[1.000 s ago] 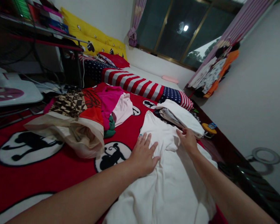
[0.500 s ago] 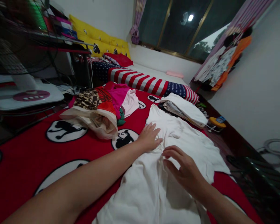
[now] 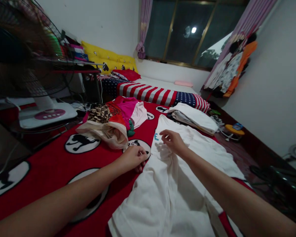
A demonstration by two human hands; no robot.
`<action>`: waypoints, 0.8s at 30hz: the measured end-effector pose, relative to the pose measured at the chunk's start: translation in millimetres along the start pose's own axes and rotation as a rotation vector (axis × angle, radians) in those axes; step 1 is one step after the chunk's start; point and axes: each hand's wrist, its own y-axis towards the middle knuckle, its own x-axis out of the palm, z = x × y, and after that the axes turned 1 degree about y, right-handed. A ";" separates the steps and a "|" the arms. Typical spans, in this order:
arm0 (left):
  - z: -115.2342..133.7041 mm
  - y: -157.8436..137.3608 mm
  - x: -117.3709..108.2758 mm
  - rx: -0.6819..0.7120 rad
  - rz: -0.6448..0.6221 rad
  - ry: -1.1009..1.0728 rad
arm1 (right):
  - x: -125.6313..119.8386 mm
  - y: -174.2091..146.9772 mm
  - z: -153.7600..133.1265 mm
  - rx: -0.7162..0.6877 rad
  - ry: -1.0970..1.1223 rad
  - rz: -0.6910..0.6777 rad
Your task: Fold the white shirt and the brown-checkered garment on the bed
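A white garment [image 3: 148, 194], its exact kind unclear, lies spread and wrinkled on a red blanket [image 3: 51, 168] with white ovals and black figures. Near its upper left edge shows a teal letter E [image 3: 156, 136]. My left hand [image 3: 136, 157] is beside the garment's left edge, over the blanket, its fingers curled in; whether cloth is between them is hidden. Over the upper part of the garment, near the letter, my right hand [image 3: 172, 141] hovers with bent fingers slightly apart, holding nothing visible.
A heap of colourful clothes [image 3: 120, 121] lies left of the garment, and a folded white stack [image 3: 193, 117] beyond it. At the left stands a fan [image 3: 48, 113]. Behind is another bed with a striped cover [image 3: 148, 92]. A yellow stool [image 3: 234, 129] stands at right.
My left hand has left the garment's middle and moved left to its edge, fingers now curled. My right hand has reached farther forward; the teal letter is now uncovered. The view has shifted slightly.
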 end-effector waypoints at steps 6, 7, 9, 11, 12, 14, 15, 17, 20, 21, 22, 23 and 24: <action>-1.5 -16.9 1.9 -0.100 -0.146 0.109 | 18.4 49.4 -6.4 0.026 -0.253 -0.195; -1.8 -17.3 1.1 -0.107 -0.161 0.112 | 18.8 52.4 -6.1 0.026 -0.269 -0.212; -3.1 -17.7 -1.3 -0.109 -0.199 0.114 | 17.5 55.5 -5.3 0.029 -0.299 -0.226; -5.4 -19.1 -4.1 -0.096 -0.253 0.127 | 14.0 56.2 -4.9 0.042 -0.325 -0.191; -6.7 -20.5 -5.3 -0.087 -0.279 0.142 | 11.7 56.0 -4.9 0.054 -0.336 -0.156; -8.7 -24.5 -7.1 -0.073 -0.330 0.164 | 7.2 55.3 -5.2 0.090 -0.355 -0.075; -9.2 -27.0 -7.7 -0.075 -0.365 0.159 | 5.5 54.8 -5.2 0.112 -0.361 -0.030; -8.8 -32.0 -8.4 -0.096 -0.434 0.141 | 4.4 53.7 -4.9 0.147 -0.356 0.059; -6.3 -36.7 -9.5 -0.145 -0.485 0.166 | 11.9 52.2 -2.5 0.161 -0.305 0.146; -5.6 -37.0 -10.1 -0.161 -0.490 0.180 | 16.8 51.9 -1.0 0.163 -0.277 0.147; -5.0 -36.8 -10.6 -0.176 -0.499 0.185 | 22.7 51.9 0.6 0.166 -0.249 0.133; -4.7 -36.0 -11.3 -0.190 -0.513 0.182 | 28.8 52.2 2.5 0.170 -0.220 0.115; -4.6 -34.9 -12.0 -0.201 -0.525 0.176 | 34.5 52.7 4.3 0.173 -0.193 0.094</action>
